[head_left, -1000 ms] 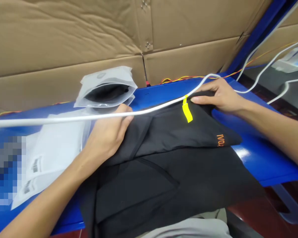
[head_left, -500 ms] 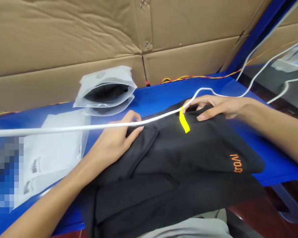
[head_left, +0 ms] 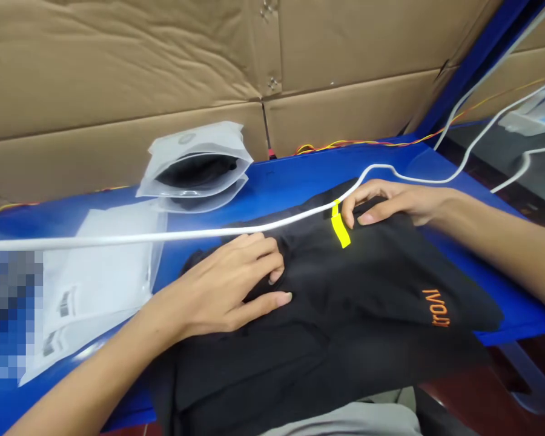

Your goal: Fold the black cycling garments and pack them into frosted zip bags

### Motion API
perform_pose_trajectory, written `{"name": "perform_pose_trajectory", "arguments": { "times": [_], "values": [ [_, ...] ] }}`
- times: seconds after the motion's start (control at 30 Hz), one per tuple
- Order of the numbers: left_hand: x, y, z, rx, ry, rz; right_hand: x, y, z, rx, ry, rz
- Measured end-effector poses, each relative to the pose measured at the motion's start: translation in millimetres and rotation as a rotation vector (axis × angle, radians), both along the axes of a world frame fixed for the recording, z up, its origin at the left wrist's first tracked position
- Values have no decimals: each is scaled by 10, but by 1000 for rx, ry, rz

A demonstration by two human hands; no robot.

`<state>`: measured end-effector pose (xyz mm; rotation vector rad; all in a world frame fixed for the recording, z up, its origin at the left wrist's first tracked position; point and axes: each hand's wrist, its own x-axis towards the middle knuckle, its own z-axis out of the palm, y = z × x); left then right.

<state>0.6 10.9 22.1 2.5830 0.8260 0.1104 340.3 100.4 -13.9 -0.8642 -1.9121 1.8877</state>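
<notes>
A black garment point(head_left: 367, 290) with orange embroidered lettering point(head_left: 436, 307) lies partly folded on the blue table, its near part hanging over the front edge. A bright yellow strip point(head_left: 340, 230) shows near its far edge. On the garment's left part, my left hand point(head_left: 240, 275) has curled fingers, with bunched black cloth between them and the thumb. Close to the yellow strip, my right hand point(head_left: 381, 203) bends its fingers and thumb around the cloth at the far edge. A white cable point(head_left: 186, 233) passes across the view above the garment.
An opened translucent bag point(head_left: 197, 136) with something black inside stands at the back of the blue table point(head_left: 295, 175). Flat white packages point(head_left: 104, 266) lie on the left. Cardboard point(head_left: 118, 66) lines the back, with red and yellow wires point(head_left: 345, 143) along it.
My left hand has moved toward me and to the right, away from the garment's far left edge, and the cloth there is bunched. My right hand has shifted slightly, its fingers now over the cloth.
</notes>
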Motion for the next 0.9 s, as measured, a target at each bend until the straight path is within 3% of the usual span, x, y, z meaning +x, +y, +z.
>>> {"name": "perform_pose_trajectory", "arguments": {
  "times": [0.2, 0.4, 0.6, 0.77, 0.9],
  "values": [
    [-12, 27, 8, -159, -37, 66, -95, -114, 9, -189, 183, -33],
    [-45, -4, 85, -259, 13, 129, -108, -172, -16, -332, 272, 115],
    [-87, -19, 194, -365, -42, 169, -295, -431, 71, -436, 361, 212],
    [-93, -66, 241, -330, -119, 326, -442, -635, 200, -324, 338, 177],
    [4, -121, 227, -278, -156, 349, -511, -667, 218, -187, 262, 216]
  ]
}}
